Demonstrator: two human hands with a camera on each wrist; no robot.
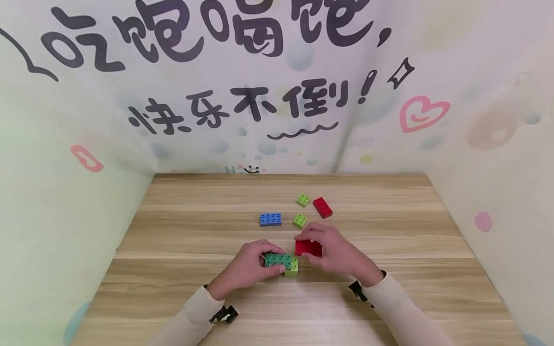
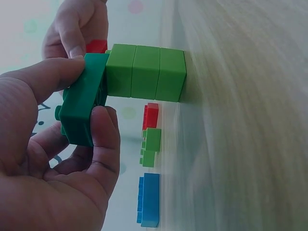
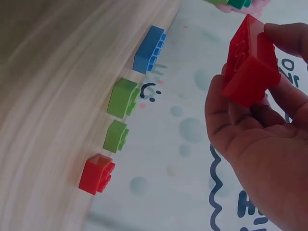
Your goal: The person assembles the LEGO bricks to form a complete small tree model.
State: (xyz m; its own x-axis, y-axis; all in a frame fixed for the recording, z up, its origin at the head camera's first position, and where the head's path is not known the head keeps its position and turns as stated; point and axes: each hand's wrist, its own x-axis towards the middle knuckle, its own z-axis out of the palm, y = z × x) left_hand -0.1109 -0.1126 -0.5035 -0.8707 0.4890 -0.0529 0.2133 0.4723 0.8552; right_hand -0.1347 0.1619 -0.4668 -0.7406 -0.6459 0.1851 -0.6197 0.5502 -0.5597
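My left hand grips a dark green building brick, its thumb on the near side and its fingers round the far side. The green brick sits atop a column of three lime green bricks and overhangs it to the left. To the right of the column, my right hand holds a red brick between thumb and fingers, apart from the green one. Its hollow underside faces up in the head view, while its studs point toward the tabletop in the right wrist view.
Behind the hands, a blue brick, two small lime bricks and another red brick lie on the wooden table, studs up. A printed wall closes off the back, with more walls at both sides.
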